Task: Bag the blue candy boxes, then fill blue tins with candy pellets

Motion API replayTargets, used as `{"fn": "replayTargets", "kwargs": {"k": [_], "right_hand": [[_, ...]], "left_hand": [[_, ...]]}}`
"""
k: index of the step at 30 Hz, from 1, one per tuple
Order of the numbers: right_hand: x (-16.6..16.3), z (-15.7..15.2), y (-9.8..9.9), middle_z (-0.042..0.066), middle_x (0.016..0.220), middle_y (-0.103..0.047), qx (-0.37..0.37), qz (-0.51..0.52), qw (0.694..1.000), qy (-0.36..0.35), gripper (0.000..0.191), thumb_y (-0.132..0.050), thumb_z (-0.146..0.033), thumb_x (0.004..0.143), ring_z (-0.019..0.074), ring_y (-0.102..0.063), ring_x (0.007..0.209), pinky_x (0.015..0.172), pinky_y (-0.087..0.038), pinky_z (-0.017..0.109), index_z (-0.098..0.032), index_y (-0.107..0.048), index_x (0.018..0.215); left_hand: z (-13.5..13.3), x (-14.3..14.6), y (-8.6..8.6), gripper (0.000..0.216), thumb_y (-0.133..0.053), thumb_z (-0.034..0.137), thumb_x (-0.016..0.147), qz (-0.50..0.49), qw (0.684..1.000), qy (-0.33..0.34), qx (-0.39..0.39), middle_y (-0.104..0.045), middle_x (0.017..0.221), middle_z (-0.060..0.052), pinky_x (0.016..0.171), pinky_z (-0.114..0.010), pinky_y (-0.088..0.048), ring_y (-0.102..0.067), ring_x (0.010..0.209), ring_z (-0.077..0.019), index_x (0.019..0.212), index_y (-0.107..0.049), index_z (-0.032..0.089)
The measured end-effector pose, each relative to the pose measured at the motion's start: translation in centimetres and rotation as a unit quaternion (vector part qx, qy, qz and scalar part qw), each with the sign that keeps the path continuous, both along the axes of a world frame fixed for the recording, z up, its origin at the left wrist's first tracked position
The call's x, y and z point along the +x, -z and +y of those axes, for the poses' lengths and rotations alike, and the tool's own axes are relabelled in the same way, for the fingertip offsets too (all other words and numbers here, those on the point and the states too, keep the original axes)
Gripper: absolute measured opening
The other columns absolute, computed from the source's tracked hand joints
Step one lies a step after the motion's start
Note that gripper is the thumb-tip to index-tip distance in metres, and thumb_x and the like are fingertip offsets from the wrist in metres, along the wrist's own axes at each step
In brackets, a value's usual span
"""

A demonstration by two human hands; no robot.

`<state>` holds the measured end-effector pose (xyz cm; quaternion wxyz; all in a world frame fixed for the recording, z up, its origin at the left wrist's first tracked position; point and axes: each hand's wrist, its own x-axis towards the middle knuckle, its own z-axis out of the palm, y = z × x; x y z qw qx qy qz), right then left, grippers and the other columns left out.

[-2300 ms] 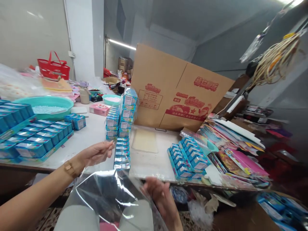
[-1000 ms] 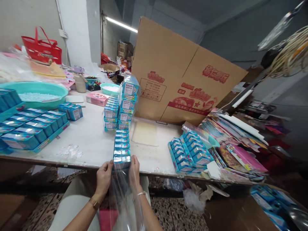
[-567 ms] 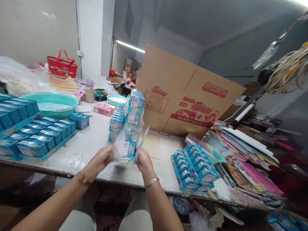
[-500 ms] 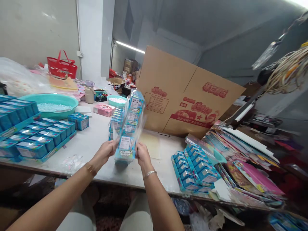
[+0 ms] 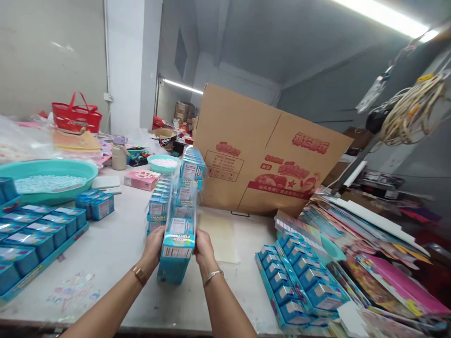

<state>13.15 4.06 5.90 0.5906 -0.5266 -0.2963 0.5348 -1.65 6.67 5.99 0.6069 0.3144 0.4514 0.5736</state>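
Both hands are gripping the film-wrapped row of blue boxes (image 5: pixel 175 249) now: left hand (image 5: pixel 153 248) on one long side, right hand (image 5: pixel 203 249) on the other, fingers clenched tight against it. A second ago that row was lying flat at the near edge of the tabletop (image 5: pixel 112 249), only partly into its wrap. Now it is being held up on end, fully sleeved, tilting away toward the stack of wrapped packs (image 5: pixel 157 205). Whether its lower end is touching the surface, I cannot tell. The cardboard carton (image 5: pixel 260 159) is leaning behind.

Glossy clear film on cardboard boxes (image 5: pixel 176 244); matt brown corrugated carton (image 5: pixel 260 155).
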Motion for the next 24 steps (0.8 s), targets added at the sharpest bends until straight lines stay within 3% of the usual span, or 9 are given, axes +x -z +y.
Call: {"fn": "replayTargets", "kwargs": {"k": [6, 12, 18, 21, 24], "right_hand": [[0.2, 0.1, 0.8, -0.009, 0.037, -0.032, -0.045, 0.039, 0.998, -0.019, 0.032, -0.059, -0.037, 0.073, 0.0065, -0.023, 0.034, 0.038, -0.011, 0.022, -0.023, -0.038, 0.052], [0.3, -0.4, 0.8, -0.010, 0.044, -0.041, -0.055, 0.034, 0.998, -0.019, 0.016, -0.060, -0.031, 0.072, 0.0064, -0.030, 0.037, 0.038, -0.013, 0.020, -0.022, -0.047, 0.066], [-0.2, -1.8, 1.4, -0.009, 0.044, -0.041, -0.038, 0.007, 0.999, -0.019, 0.025, -0.058, -0.041, 0.081, 0.0073, -0.030, 0.037, 0.037, -0.014, 0.021, -0.022, -0.049, 0.067], [-0.4, -2.2, 2.2, -0.008, 0.046, -0.042, -0.026, 0.000, 1.000, -0.006, 0.028, -0.060, -0.042, 0.083, 0.0077, -0.032, 0.040, 0.039, -0.019, 0.022, -0.021, -0.051, 0.067], [-0.6, -2.0, 3.5, -0.004, 0.056, -0.054, 0.003, -0.065, 0.998, 0.019, 0.032, -0.054, -0.043, 0.088, 0.0092, -0.044, 0.051, 0.049, -0.033, 0.022, -0.019, -0.054, 0.066]], "left_hand": [[0.0, 0.2, 0.1, 0.037, -0.085, 0.042, 0.056, 0.008, 1.000, 0.000, -0.004, -0.074, 0.068, -0.005, 0.063, -0.030, -0.055, -0.069, 0.068, -0.0230, 0.077, -0.073, 0.014], [-0.2, 0.2, 0.6, 0.042, -0.086, 0.044, 0.052, 0.018, 1.000, -0.004, 0.003, -0.076, 0.075, -0.004, 0.064, -0.029, -0.055, -0.068, 0.070, -0.0213, 0.080, -0.072, 0.015], [-1.6, 0.1, 1.2, 0.032, -0.084, 0.037, 0.053, 0.044, 0.999, 0.004, 0.003, -0.073, 0.067, -0.004, 0.059, -0.031, -0.054, -0.067, 0.065, -0.0228, 0.073, -0.070, 0.016], [-2.2, -0.5, 1.1, 0.020, -0.081, 0.026, 0.056, 0.067, 0.997, 0.012, -0.024, -0.073, 0.065, -0.005, 0.059, -0.033, -0.056, -0.069, 0.069, -0.0262, 0.071, -0.070, 0.018], [-2.3, -1.2, 1.5, 0.021, -0.079, 0.013, 0.049, 0.087, 0.995, 0.022, -0.037, -0.073, 0.064, -0.004, 0.058, -0.031, -0.056, -0.070, 0.071, -0.0276, 0.065, -0.068, 0.018]]}}
